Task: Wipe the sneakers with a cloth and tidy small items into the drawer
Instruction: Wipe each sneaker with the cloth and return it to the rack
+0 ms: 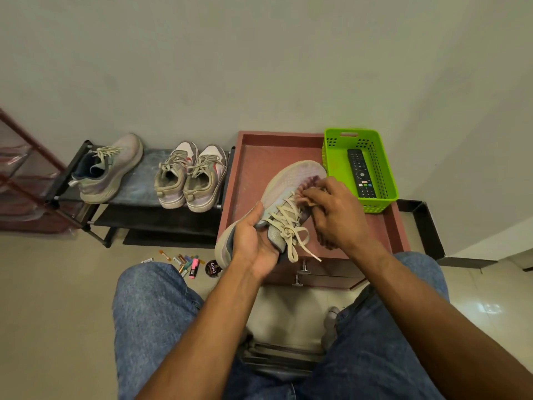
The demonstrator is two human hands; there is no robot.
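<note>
Floor clutter lay untidied while our left hand gripped one sneaker and our right hand pinched the cloth, wiping; three sneakers waited on the rack.

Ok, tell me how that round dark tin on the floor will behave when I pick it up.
The round dark tin with a Cherry label looks flat and small, so probably light. Its lid looks smooth, so perhaps slippery. It lies flat beside the pink highlighter; on edge it would likely roll.

Mesh-fabric sneaker, perforated plastic basket
</note>
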